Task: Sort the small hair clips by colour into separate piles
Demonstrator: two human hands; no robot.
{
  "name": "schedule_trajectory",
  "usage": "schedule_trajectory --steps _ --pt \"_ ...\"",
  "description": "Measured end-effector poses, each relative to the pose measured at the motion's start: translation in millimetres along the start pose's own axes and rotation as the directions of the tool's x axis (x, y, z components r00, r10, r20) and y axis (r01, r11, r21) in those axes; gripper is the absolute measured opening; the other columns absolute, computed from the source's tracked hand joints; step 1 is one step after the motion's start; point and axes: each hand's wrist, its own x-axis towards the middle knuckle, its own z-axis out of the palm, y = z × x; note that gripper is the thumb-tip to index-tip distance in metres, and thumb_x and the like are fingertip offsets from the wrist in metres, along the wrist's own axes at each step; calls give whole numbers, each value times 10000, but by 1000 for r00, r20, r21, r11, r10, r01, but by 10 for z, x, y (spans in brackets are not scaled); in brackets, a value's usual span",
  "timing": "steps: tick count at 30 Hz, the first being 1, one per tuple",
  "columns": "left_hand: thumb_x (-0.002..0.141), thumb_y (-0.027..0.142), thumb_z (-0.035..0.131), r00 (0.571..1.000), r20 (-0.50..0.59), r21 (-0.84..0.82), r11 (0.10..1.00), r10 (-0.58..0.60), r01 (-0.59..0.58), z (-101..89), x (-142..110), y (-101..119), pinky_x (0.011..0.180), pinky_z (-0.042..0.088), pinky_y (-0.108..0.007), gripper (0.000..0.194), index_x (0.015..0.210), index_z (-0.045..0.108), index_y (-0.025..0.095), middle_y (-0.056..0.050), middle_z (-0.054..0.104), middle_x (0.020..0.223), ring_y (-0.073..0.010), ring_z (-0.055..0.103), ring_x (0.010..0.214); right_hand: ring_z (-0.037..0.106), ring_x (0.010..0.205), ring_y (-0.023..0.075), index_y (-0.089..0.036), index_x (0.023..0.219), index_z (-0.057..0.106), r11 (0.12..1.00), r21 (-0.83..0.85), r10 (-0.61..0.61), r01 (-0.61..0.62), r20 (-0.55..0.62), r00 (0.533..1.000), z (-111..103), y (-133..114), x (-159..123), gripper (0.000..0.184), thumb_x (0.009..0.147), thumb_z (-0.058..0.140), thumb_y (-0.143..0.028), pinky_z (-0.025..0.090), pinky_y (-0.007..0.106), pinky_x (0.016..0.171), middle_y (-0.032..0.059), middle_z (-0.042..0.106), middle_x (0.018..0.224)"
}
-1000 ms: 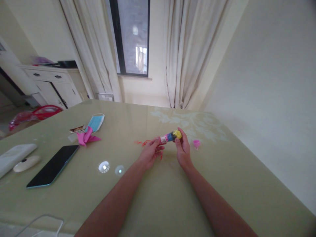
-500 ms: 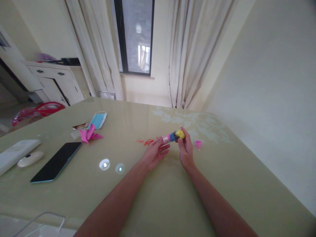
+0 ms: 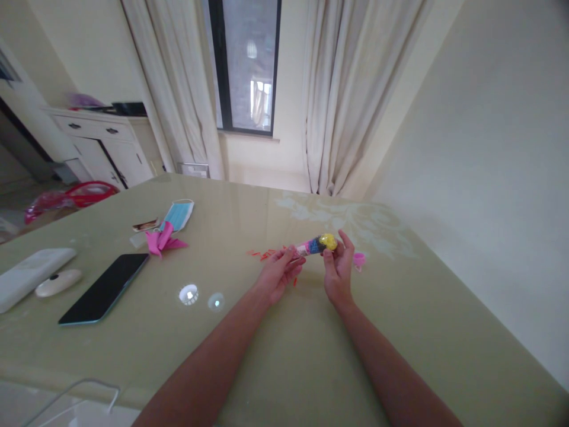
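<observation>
Over the table, my left hand [image 3: 276, 276] pinches the left end of a slim clear tube [image 3: 316, 245] packed with small pink, blue, black and yellow pieces, perhaps rubber bands. It lies nearly level, its yellow right end slightly raised. My right hand [image 3: 339, 277] is around that yellow end, thumb in front and index finger raised behind it. Small orange-red bits [image 3: 267, 255] are scattered on the table beyond my left hand, and another orange bit [image 3: 295, 282] lies close to its fingers. A small pink cup-shaped piece [image 3: 359, 258] rests just right of my right hand.
Left on the table [image 3: 275, 367] are a black-screened phone [image 3: 104, 289], a white box-shaped device [image 3: 33, 276], a white oval case [image 3: 58, 283], pink folded paper [image 3: 164, 239] and a blue face mask [image 3: 178, 214]. A wall [image 3: 498, 178] borders the right side.
The tube and my right hand have shifted slightly right. My right index finger has lifted away from the yellow end. An orange bit by my left fingers shows more clearly.
</observation>
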Motion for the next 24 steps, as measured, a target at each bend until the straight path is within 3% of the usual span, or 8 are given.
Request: schedule_trajectory --steps 7,15,21,24 --pt "1010 198 660 999 30 -68 997 -35 37 45 -58 -6 629 616 -174 112 954 699 109 -118 785 986 -129 763 770 642 1183 228 -271 1427 503 995 -59 -81 80 -6 997 4 23 -18 413 1048 596 -408 517 393 1017 105 621 1345" --pt "1026 232 640 993 72 -104 989 -95 102 27 -50 -14 614 616 -190 143 1050 714 112 -116 778 1014 -115 742 742 666 1163 240 -245 1477 501 993 -105 -49 50 14 999 2 25 -11 500 1025 636 -409 558 395 959 132 634 1373" --pt "929 231 784 1000 -16 4 1000 1 -1 5 -25 -19 624 601 -186 172 979 648 139 -90 773 913 -121 740 737 677 1114 226 -270 1433 539 993 -104 -61 57 -34 998 27 -35 7 501 976 714 -378 567 363 901 99 664 1299" --pt "887 259 829 996 -21 103 991 86 -84 -19 1 -27 668 616 -236 307 1119 647 173 -92 772 962 -157 756 798 676 1120 227 -284 1440 545 989 -128 -77 74 -22 997 8 -87 18 495 980 707 -369 575 360 887 97 658 1321"
